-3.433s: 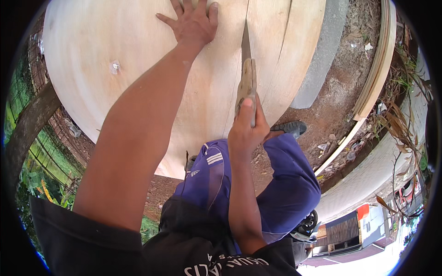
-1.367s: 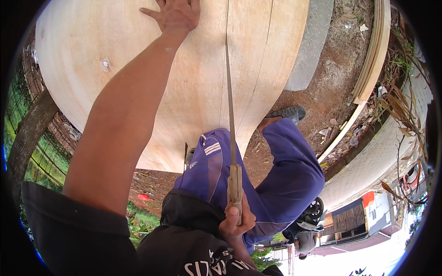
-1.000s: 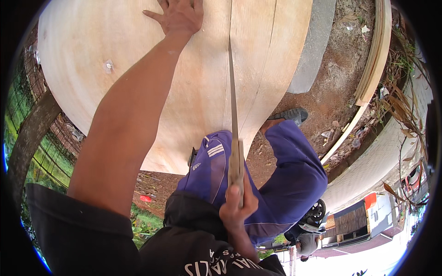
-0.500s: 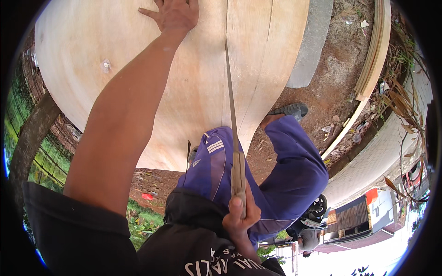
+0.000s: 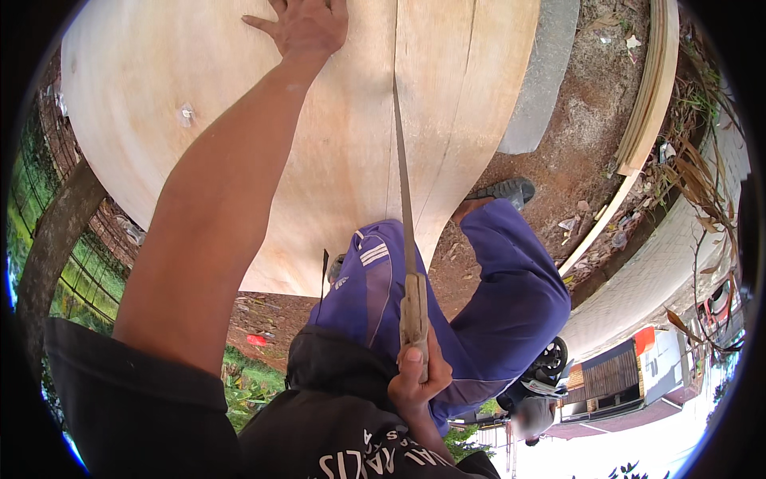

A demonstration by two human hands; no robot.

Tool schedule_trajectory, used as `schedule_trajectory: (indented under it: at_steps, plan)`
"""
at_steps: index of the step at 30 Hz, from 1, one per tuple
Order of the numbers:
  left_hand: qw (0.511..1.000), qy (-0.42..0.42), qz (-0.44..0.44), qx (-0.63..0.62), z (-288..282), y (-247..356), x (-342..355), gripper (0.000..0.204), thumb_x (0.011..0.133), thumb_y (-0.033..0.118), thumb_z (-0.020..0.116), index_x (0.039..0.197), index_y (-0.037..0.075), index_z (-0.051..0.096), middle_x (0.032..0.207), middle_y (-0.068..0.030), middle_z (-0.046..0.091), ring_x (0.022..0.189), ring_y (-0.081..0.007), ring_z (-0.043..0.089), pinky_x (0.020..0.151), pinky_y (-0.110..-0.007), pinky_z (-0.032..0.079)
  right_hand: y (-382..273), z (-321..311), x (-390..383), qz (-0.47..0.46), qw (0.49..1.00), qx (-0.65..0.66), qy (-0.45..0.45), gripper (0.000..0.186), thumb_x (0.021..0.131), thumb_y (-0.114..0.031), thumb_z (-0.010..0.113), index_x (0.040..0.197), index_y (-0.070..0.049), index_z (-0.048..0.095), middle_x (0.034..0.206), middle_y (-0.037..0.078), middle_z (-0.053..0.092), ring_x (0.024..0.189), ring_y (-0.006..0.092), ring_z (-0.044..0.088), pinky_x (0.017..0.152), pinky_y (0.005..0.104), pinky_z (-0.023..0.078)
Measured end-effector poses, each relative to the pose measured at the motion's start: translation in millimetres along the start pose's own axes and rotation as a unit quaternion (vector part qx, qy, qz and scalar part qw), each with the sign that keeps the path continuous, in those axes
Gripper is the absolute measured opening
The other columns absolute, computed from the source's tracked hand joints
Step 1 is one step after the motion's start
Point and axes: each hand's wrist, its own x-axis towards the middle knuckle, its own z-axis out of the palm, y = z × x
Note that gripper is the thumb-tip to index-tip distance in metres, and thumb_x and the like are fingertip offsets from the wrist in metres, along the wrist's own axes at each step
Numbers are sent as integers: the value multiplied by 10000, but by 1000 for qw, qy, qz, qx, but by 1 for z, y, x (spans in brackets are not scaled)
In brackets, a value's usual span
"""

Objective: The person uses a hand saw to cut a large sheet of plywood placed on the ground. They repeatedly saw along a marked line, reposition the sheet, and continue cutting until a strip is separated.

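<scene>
A handsaw [image 5: 404, 172] with a wooden handle runs lengthwise through the middle of the view. My right hand [image 5: 420, 374] is closed round its handle, close to my body. The blade's far end meets a long cut line in a pale plywood sheet [image 5: 335, 184]. Another thin dark line crosses the sheet to the right of the blade. My left hand [image 5: 309, 30] lies flat on the plywood at the far side, fingers spread, left of the cut line; its fingertips are partly out of the picture. My left knee, in purple trousers [image 5: 511, 287], presses on or over the sheet's near edge.
A grey slab [image 5: 546, 80] lies beyond the sheet's right edge. Farther right, stacked long wooden strips [image 5: 650, 88] rest on the dirt by a pale wall [image 5: 646, 271]. A tree trunk [image 5: 52, 239] and wire fence stand at left. Behind, a person [image 5: 533, 417] is near a motorcycle [image 5: 549, 363].
My right hand and the saw have drawn back slightly toward my body. The left hand stays planted on the plywood, and the view has shifted a little.
</scene>
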Motion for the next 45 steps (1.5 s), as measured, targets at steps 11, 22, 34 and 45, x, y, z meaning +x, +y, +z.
schedule_trajectory:
  at_steps: [11,22,34,45]
  plan:
    - [1000,6,3,-1,2,2,3,645,1070,481,388,1651,225,277,1731,-182,113,1585,-445,73,1154,-809,58,-1,17,22,-10,1000,-6,8,447,1007,-156,610,1329,153,602,829,120,729,670,127,663,592,275,513]
    - [1000,17,13,-7,4,6,-3,641,1068,459,423,1646,219,288,1725,-196,123,1579,-461,83,1141,-821,73,-10,24,59,-18,999,-29,12,455,981,-177,634,1310,138,624,860,191,752,647,198,705,591,333,548]
    - [996,80,31,13,19,-15,2,615,1080,543,323,1652,330,243,1739,-125,126,1598,-406,52,1131,-832,47,-3,-147,-93,-144,964,-197,102,622,975,-432,567,1142,153,694,690,141,690,551,209,623,548,324,492]
    - [1000,-3,-14,20,-6,6,-1,618,1076,495,387,1652,307,267,1747,-89,117,1605,-370,59,1163,-796,27,-70,-86,329,-618,731,-259,126,533,964,-218,628,1315,180,578,808,186,652,641,308,617,582,425,503]
